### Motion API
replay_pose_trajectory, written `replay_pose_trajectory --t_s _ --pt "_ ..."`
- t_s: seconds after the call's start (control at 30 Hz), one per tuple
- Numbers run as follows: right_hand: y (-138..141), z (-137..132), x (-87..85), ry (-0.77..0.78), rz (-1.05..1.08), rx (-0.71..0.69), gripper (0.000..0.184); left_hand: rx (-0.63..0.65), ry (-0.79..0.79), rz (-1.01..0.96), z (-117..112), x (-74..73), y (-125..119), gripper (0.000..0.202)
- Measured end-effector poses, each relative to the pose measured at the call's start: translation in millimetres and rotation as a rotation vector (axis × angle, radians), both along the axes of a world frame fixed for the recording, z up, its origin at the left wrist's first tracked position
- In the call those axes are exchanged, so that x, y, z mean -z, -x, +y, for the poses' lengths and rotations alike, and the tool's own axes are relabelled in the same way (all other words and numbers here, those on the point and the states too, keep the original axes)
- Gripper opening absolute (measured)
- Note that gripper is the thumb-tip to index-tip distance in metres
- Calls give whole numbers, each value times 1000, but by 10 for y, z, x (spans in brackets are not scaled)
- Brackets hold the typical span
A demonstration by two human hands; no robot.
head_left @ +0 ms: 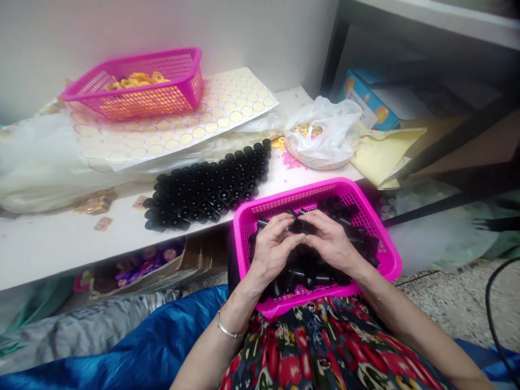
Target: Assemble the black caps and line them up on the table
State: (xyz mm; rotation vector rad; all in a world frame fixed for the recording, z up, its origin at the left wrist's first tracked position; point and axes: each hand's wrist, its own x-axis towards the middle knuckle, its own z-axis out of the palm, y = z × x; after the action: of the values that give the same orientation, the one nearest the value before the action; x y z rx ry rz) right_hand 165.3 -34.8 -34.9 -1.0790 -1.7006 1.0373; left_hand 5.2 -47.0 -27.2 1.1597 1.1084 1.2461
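Observation:
My left hand (274, 244) and my right hand (330, 238) meet over a pink plastic basket (240, 244). Both have their fingers closed around a small black cylindrical piece (298, 225), its round end facing me between the fingertips. Many loose black cylinders (320, 276) lie jumbled in the basket below, which rests on my lap against the table edge. On the table to the left, several rows of the same black pieces (203, 189) stand upright, packed side by side. Exactly how the fingers grip the piece is partly hidden.
A second pink basket (190, 92) with yellow ring-shaped pieces (138, 81) sits on a sheet of round stickers (239, 103). A white plastic bag (325, 135) with colourful beads, a yellow envelope (382, 154) and a blue box (369, 103) lie at right. A dark shelf post (335, 54) rises behind.

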Motion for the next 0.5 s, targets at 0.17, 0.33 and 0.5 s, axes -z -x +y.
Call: replay_pose_trajectory --t_s 0.17,0.33,0.5 --pt "74 -38 35 37 4 -28 22 -35 103 -30 27 -3 -26 20" --pt "118 61 6 -43 -99 -33 21 -118 280 -130 67 -5 -36 34" --pt "202 583 -221 -223 -331 156 16 -195 215 -52 107 -8 123 27"
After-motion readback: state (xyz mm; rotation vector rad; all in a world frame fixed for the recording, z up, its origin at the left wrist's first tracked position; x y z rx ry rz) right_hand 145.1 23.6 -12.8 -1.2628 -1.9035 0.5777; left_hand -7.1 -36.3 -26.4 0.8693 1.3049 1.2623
